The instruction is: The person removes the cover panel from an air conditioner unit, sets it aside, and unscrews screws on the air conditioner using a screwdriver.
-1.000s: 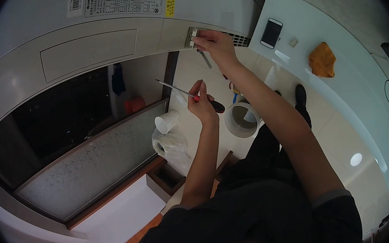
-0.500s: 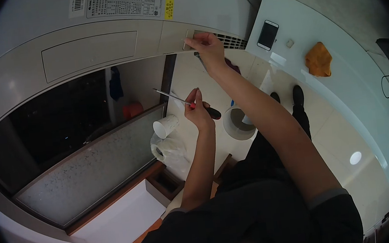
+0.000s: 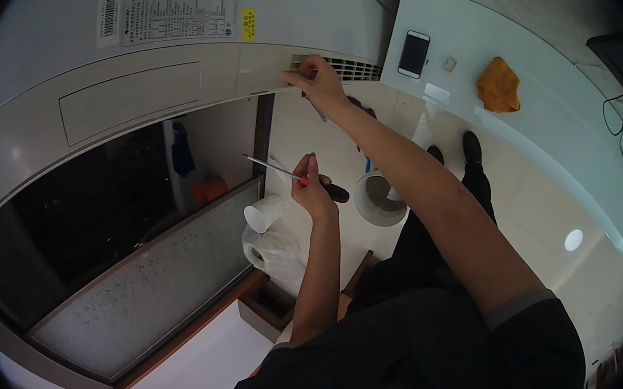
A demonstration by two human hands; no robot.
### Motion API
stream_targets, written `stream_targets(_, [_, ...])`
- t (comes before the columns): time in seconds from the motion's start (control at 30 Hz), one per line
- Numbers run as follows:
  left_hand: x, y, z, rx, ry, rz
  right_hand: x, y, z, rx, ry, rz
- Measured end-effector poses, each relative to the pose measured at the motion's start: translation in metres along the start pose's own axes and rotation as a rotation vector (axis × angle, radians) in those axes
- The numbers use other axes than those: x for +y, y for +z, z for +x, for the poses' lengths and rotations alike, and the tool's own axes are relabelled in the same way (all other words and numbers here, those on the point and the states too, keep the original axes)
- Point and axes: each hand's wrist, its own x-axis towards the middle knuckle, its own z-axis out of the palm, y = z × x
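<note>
Cover (image 3: 279,61) swung flatter beside right hand (image 3: 322,85), grip unclear; screwdriver (image 3: 304,181) within left hand's (image 3: 314,193) grasp.

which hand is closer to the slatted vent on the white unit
The right: the right hand is at one end of the slatted vent. The left hand is farther off, nearer the body, holding the screwdriver.
</note>
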Motion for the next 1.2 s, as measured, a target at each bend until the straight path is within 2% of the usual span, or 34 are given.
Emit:
stream_targets(0.07, [0.003,-0.010,0.012,0.018,0.040,0.016,0.002,0.018,0.007,-0.028,-0.077,-0.037])
stream_targets(0.13, [0.000,-0.021,0.017,0.047,0.045,0.037,-0.001,0.023,-0.003,-0.063,-0.140,0.059])
stream_targets(0.2, [-0.007,-0.026,0.017,0.062,0.036,0.032,0.030,-0.003,0.002,-0.119,-0.092,0.013])
stream_targets(0.27, [-0.023,-0.030,0.011,0.063,0.005,0.093,0.066,-0.064,-0.001,-0.006,-0.141,-0.265])
stream_targets(0.33, [-0.045,-0.032,0.001,0.048,-0.057,0.121,0.129,-0.153,0.002,0.206,-0.163,-0.717])
stream_targets(0.37, [-0.050,-0.040,-0.003,0.059,-0.067,0.170,0.140,-0.185,0.000,0.243,-0.062,-0.973])
stream_targets(0.4, [-0.062,-0.050,-0.005,0.063,-0.103,0.191,0.132,-0.208,0.001,0.184,0.126,-1.164])
stream_targets(0.47, [-0.087,-0.063,-0.014,0.096,-0.164,0.204,0.169,-0.257,0.018,0.139,-0.115,-1.593])
stream_targets(0.5, [-0.101,-0.071,-0.019,0.124,-0.217,0.225,0.175,-0.272,0.024,0.121,-0.114,-1.598])
stream_targets(0.57, [-0.131,-0.085,-0.028,0.152,-0.278,0.244,0.183,-0.296,0.042,-0.116,-0.580,-1.824])
stream_targets(0.6, [-0.145,-0.090,-0.031,0.166,-0.327,0.264,0.191,-0.304,0.054,-0.136,-0.581,-1.825])
stream_targets(0.67, [-0.166,-0.094,-0.036,0.185,-0.357,0.253,0.202,-0.315,0.080,-0.426,-0.649,-1.950])
stream_targets(0.8, [-0.173,-0.095,-0.041,0.190,-0.366,0.283,0.203,-0.322,0.096,-0.472,-0.647,-1.951])
stream_targets(0.87, [-0.166,-0.091,-0.050,0.200,-0.373,0.265,0.193,-0.308,0.089,-0.155,-0.205,-1.831])
stream_targets(0.9, [-0.163,-0.087,-0.053,0.199,-0.373,0.250,0.196,-0.302,0.092,-0.166,-0.212,-1.834])
stream_targets(0.97, [-0.157,-0.082,-0.056,0.207,-0.384,0.238,0.204,-0.288,0.101,0.127,0.153,-1.272])
stream_targets(1.07, [-0.162,-0.082,-0.059,0.203,-0.385,0.228,0.185,-0.258,0.100,0.226,0.233,-1.174])
stream_targets(1.2, [-0.171,-0.086,-0.068,0.217,-0.420,0.190,0.204,-0.257,0.102,0.129,0.130,-1.223])
